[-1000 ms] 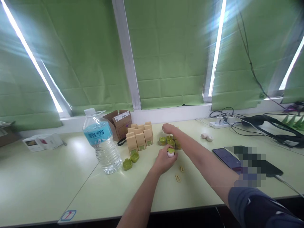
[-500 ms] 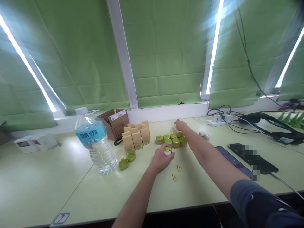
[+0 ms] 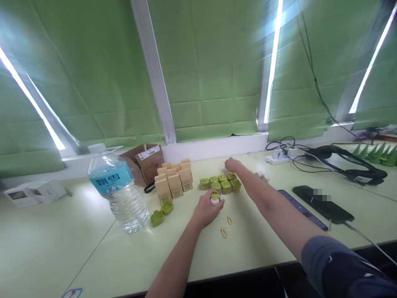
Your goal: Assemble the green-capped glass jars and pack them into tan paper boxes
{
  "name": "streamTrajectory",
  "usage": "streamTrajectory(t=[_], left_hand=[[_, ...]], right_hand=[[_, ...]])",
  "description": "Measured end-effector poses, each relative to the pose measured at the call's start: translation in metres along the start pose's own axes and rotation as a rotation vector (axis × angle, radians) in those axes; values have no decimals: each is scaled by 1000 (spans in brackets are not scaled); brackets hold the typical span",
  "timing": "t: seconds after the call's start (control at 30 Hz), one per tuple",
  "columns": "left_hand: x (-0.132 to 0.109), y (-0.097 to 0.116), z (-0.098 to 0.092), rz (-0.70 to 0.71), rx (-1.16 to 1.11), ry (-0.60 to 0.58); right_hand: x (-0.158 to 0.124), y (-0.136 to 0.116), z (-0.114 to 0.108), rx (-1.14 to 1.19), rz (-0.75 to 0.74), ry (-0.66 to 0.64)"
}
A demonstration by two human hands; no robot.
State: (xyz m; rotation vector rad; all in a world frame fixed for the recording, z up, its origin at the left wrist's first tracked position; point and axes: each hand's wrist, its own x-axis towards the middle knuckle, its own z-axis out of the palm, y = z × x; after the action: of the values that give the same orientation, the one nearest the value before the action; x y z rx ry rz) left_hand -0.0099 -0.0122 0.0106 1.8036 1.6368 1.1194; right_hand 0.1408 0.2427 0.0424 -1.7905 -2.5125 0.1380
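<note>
A: Where is the small white piece with the green top [image 3: 215, 198]?

B: In the person's left hand [image 3: 207, 209], low over the bench [image 3: 118, 265], between its near edge and the green-lidded boxes [image 3: 226, 187]. The fingers are curled around its sides with the green top facing up, probably to steady it without covering that top.

A: And the right hand [image 3: 233, 164]?

B: It reaches past the boxes towards the bench's far edge. A pale, see-through item [image 3: 223, 166] shows at its fingers, but nobody can tell whether they pinch it or only touch it.

A: Why are the boxes so close together?

B: They stand side by side in two rows, perhaps to keep them tidy and within reach of both hands.

A: The two yellow loops [image 3: 229, 220]?

B: They lie apart from the boxes, nearer the near edge, maybe so they stay easy to see.

A: The paper packets [image 3: 176, 185]?

B: Upright in a cluster, left of the boxes, with two green cups [image 3: 157, 217] just in front; grouping them likely saves space.
</note>
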Motion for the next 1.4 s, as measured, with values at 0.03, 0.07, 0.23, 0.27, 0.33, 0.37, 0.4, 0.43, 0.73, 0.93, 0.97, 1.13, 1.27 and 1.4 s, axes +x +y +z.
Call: streamTrajectory(t=[0.03,0.07,0.23,0.27,0.33,0.37,0.4,0.43,0.73,0.93,0.97,1.13,1.27,1.4], left_hand=[[0,0,0,2,0,-1],[0,-1,0,2,3,-1],[0,2,-2,-15,9,-9],[0,3,-2,-23,3,-16],[-1,5,-3,-31,-11,-27],[-2,6,-3,-29,-15,-26],[-2,6,-3,-24,-16,-21],[-2,6,-3,-19,-13,-15],[0,2,-3,-26,27,-8],[-1,5,-4,-17,3,-22],[-1,5,-4,-14,6,-21],[0,4,-4,-7,14,-22],[-1,3,-3,-18,9,-25],[-1,2,-3,-19,15,-21]], right_hand=[[-2,2,-3,3,-2,-2],[-4,4,-6,5,1,-9],[-18,20,-16,9,34,-32],[-21,23,-16,13,40,-30],[-26,28,-16,22,52,-22],[-28,30,-16,28,57,-15],[-29,32,-15,33,63,-8],[-30,34,-16,38,68,0],[-26,37,-30,70,70,-24],[-27,22,-27,70,54,-21],[-26,19,-26,74,56,-23],[-22,13,-25,117,63,-23],[-23,14,-22,136,79,-6],[-27,19,-21,160,74,17]])
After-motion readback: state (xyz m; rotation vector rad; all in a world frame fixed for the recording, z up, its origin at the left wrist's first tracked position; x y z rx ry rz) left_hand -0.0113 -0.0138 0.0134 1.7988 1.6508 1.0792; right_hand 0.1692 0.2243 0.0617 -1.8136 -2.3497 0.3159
